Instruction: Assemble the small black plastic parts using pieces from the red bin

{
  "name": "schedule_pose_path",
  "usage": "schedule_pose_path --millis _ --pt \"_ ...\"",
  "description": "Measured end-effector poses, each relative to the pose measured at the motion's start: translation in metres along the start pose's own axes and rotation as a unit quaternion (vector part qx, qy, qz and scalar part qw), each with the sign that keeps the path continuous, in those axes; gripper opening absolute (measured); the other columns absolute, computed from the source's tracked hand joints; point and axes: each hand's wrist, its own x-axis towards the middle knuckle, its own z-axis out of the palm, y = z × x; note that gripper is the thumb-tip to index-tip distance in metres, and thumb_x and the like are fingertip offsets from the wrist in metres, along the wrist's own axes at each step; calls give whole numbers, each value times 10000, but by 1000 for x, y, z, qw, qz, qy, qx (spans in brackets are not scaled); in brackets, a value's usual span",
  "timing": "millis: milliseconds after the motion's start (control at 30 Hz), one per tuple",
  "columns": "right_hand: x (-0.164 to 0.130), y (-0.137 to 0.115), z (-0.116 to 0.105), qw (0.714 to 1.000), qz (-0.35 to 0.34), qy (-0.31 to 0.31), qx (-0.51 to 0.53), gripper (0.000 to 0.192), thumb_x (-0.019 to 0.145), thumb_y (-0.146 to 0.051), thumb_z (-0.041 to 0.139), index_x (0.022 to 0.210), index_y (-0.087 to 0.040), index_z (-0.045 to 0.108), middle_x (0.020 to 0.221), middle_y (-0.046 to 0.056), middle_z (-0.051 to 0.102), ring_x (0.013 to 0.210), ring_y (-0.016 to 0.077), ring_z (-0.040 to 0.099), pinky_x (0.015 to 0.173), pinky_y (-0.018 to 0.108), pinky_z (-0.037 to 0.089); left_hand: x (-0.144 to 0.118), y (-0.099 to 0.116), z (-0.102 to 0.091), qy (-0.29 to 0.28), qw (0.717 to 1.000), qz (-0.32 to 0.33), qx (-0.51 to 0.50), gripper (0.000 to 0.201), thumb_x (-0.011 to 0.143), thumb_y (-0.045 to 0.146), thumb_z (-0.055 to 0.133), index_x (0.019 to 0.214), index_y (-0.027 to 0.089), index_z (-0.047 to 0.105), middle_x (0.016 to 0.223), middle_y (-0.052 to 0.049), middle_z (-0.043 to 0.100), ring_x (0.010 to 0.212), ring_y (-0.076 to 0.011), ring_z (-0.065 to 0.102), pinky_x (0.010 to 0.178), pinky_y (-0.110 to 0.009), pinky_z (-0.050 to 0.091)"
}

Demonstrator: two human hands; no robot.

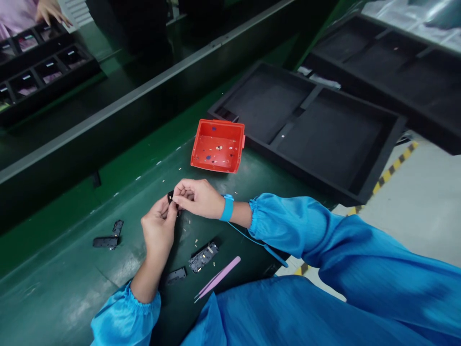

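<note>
Between the fingers of my left hand point(158, 228) is a small black plastic part point(170, 196), mostly covered by the fingers. My right hand point(201, 198), with a blue wrist strap point(227, 208), is closed in a pinch right against that part; what its fingertips grip is hidden. Below the hands lies a black electronic module point(203, 257) with small gold contacts. A smaller black piece point(176, 275) rests to its left, and pink tweezers point(218, 278) lie to its lower right. Several tiny pale bits are scattered nearby on the green mat point(72, 283).
Beyond my hands stands a red bin point(217, 168) with tiny scraps inside. Black divided trays point(324, 144) fill the right back. Another black part point(105, 241) lies at left. Across a raised ledge point(144, 91), a co-worker's hand point(52, 12) is over a compartment tray point(50, 91).
</note>
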Motion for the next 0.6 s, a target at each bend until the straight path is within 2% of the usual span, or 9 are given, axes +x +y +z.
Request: schedule_pose_path --millis 200,367,600 --pt "1 1 0 1000 -3 13 -11 100 841 -231 658 792 -168 597 681 -22 629 610 93 620 606 225 530 -5 1 1 6 999 18 40 303 885 327 653 1119 159 748 1068 -62 796 940 -227 770 864 -328 615" --pt "1 5 -1 1000 7 -3 27 116 842 -248 670 811 -160 601 677 -25 630 589 93 642 598 228 548 -6 -3 1 0 997 42 72 287 913 343 624 1109 178 752 1069 -54 796 904 -215 767 828 -303 605" --pt "3 4 -2 997 32 -16 64 138 852 -258 683 817 -154 600 669 -21 633 585 95 656 585 229 570 -5 -5 1 1 996 40 78 322 919 368 621 1153 183 744 1053 -49 799 876 -210 767 809 -301 606"
